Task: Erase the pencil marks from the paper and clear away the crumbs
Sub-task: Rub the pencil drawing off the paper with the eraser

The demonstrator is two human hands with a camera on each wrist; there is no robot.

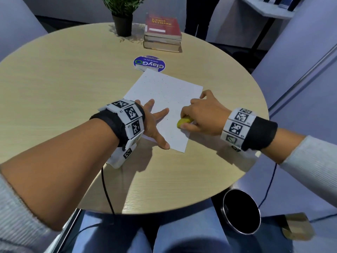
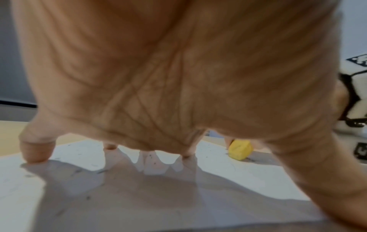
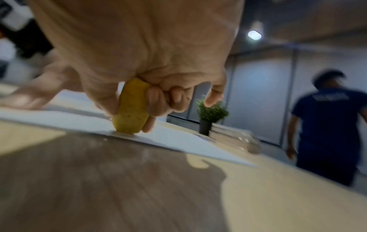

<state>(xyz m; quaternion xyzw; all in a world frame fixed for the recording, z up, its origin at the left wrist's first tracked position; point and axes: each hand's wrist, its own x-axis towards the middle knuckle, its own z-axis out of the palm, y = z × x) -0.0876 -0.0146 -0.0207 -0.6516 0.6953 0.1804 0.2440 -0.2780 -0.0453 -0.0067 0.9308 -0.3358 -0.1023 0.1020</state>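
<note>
A white sheet of paper (image 1: 164, 92) lies on the round wooden table (image 1: 63, 79), speckled with small dark eraser crumbs (image 1: 160, 81). My left hand (image 1: 155, 123) lies spread on the sheet's near left part, fingertips (image 2: 35, 155) pressing it down. My right hand (image 1: 202, 115) pinches a yellow eraser (image 1: 184, 122) between thumb and fingers, its end touching the paper near the right edge. From the right wrist, the eraser (image 3: 131, 108) stands upright on the paper (image 3: 178, 139). In the left wrist view the eraser (image 2: 240, 149) shows beyond my palm.
A potted plant (image 1: 122, 17) and a stack of books (image 1: 163, 33) stand at the table's far side, with a round blue sticker (image 1: 149, 63) before them. A black bin (image 1: 240, 210) sits by the near right edge. A person in a blue shirt (image 3: 327, 122) stands beyond.
</note>
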